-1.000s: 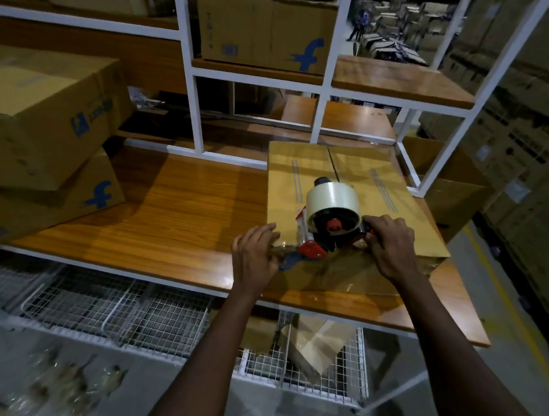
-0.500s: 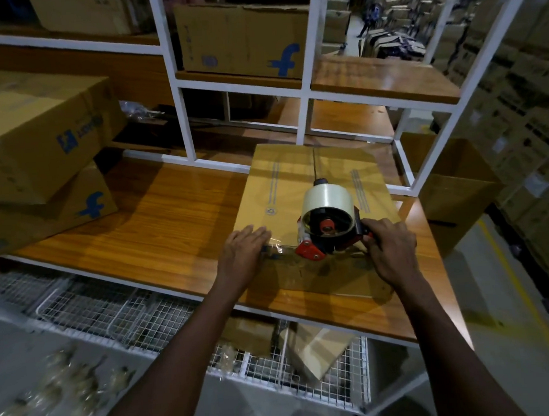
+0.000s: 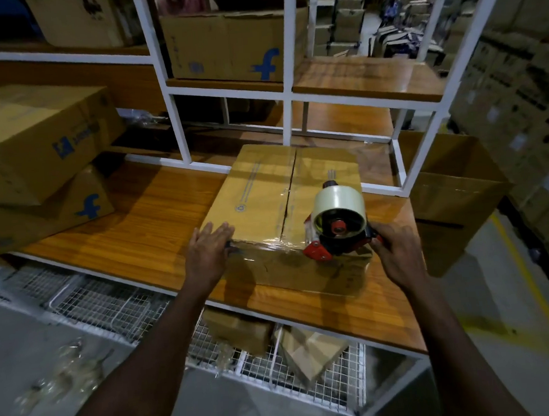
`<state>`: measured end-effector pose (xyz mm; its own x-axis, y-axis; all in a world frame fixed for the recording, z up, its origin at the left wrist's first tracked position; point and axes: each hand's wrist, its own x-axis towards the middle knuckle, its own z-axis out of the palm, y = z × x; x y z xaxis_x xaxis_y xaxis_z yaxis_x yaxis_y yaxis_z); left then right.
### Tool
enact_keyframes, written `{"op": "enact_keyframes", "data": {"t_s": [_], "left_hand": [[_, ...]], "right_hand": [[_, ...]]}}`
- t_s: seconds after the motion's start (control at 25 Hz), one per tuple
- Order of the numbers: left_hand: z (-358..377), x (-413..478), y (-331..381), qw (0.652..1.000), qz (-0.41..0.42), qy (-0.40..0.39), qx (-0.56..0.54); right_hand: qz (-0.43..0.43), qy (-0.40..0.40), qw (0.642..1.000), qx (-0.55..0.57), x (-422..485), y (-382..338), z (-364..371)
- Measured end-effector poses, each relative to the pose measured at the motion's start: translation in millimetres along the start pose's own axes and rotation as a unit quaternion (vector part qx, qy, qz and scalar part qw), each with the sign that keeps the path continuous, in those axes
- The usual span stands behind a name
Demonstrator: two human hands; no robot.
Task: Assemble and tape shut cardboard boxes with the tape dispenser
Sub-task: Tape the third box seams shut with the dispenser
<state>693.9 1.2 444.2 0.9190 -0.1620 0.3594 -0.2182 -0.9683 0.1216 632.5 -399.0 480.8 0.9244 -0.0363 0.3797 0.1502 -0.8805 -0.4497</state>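
Note:
A closed cardboard box (image 3: 259, 192) lies on the wooden table (image 3: 144, 223), its two top flaps meeting in a centre seam. A red and black tape dispenser (image 3: 336, 229) with a clear tape roll sits at the box's near right edge. My right hand (image 3: 396, 254) grips its handle. A strip of clear tape runs along the near top edge from the dispenser to the left. My left hand (image 3: 208, 251) lies flat, fingers spread, on the box's near left corner, pressing the tape end.
Two stacked cardboard boxes (image 3: 37, 179) fill the table's left side. A white shelf frame (image 3: 176, 130) stands behind, with another box (image 3: 232, 45) on it. An open carton (image 3: 454, 201) stands right of the table. Wire baskets (image 3: 278, 370) with cardboard scraps hang below.
The dispenser and my right hand have moved right along the box's near edge, laying tape. My left hand has opened flat on the left corner. The camera has moved closer.

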Motion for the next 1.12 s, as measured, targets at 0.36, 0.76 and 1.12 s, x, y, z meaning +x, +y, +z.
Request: {"op": "enact_keyframes", "data": {"t_s": [0.36,0.76,1.12], "left_hand": [[0.6,5.5,116.3,0.993,0.116,-0.031,0.019],[11.5,-1.1,110.3,0.999,0.052,0.007,-0.003],[15.9,14.9,201.7,0.984,0.17,-0.06,0.016]], "right_hand": [[-0.022,-0.02,0.999,0.026,2.7,-1.2,-3.8],[0.016,0.031,0.999,0.039,-27.7,68.9,-26.7],[-0.011,0.025,0.987,0.159,-27.6,74.3,-24.3]]}}
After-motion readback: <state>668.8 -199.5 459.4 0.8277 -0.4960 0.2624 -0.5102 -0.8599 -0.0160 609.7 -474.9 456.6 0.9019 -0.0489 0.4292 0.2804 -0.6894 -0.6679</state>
